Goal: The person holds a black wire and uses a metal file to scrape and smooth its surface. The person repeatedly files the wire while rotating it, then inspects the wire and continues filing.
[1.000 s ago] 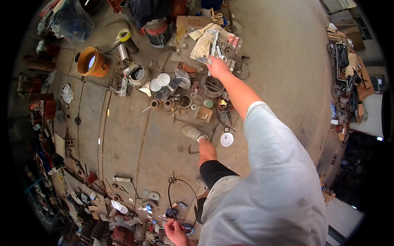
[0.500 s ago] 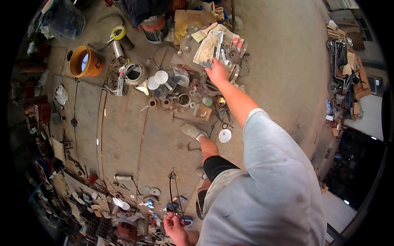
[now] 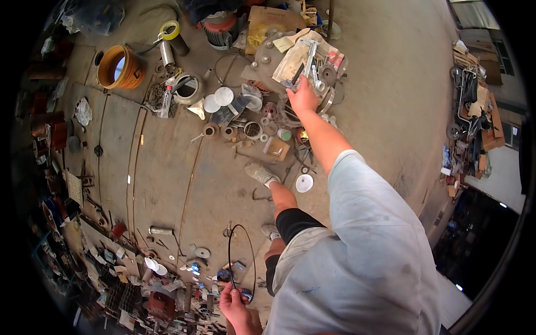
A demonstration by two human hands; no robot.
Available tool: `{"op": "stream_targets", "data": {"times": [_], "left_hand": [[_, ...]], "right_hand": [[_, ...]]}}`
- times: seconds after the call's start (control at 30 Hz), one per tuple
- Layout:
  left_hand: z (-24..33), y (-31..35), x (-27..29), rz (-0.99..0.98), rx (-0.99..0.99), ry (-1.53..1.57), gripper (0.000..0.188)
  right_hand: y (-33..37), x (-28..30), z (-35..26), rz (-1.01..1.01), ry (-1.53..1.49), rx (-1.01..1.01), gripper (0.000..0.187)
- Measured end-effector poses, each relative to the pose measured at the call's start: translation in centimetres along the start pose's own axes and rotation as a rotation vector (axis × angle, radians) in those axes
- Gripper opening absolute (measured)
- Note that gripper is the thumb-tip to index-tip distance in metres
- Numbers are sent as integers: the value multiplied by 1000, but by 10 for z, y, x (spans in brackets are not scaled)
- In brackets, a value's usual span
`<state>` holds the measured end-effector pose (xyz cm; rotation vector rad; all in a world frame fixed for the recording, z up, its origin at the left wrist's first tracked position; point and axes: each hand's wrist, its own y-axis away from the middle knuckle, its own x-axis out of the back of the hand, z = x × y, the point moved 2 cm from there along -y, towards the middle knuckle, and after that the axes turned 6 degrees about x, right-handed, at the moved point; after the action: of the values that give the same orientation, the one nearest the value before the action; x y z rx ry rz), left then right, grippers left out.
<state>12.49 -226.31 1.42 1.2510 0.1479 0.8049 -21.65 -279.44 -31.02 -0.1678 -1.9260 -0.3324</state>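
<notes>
Head view: left hand (image 3: 237, 308) pinches a black loop (image 3: 229, 254). Caliper (image 3: 310, 56) lies just beyond right hand (image 3: 304, 97), whose grip cannot be determined.

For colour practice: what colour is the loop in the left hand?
The loop is black; see the head view.

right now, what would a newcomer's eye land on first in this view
Probably the outstretched right arm, its hand just below a silver caliper on the cluttered pile at upper centre. Next might come the big orange bucket on the floor at upper left. At the bottom, left of the pale shirt, the left hand holds a thin black loop.
</notes>
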Motion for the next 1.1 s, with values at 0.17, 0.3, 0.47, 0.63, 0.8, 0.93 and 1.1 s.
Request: {"op": "stream_targets", "data": {"times": [0.17, 0.3, 0.47, 0.63, 0.8, 0.93, 1.1], "left_hand": [[-10, 7, -1, 15, 37, 128, 22], [-9, 11, -6, -19, 24, 144, 22], [-21, 13, 2, -4, 8, 219, 22], [18, 36, 31, 75, -21, 320, 24], [30, 91, 77, 85, -201, 666, 23], [19, 141, 106, 18, -361, 896, 22], [-31, 201, 136, -62, -507, 1152, 17]], "right_hand": [[-2, -1, 2, -6, 16, 48, 56], [1, 1, 3, 22, 22, 87, 44], [5, 5, 4, 145, -39, 178, 40], [-12, 43, 12, 39, -516, 182, 36], [81, 112, -121, -263, -1102, 146, 27], [214, 143, -223, -643, -1286, 383, 29], [401, 157, -315, -1023, -1366, 341, 18]]}}
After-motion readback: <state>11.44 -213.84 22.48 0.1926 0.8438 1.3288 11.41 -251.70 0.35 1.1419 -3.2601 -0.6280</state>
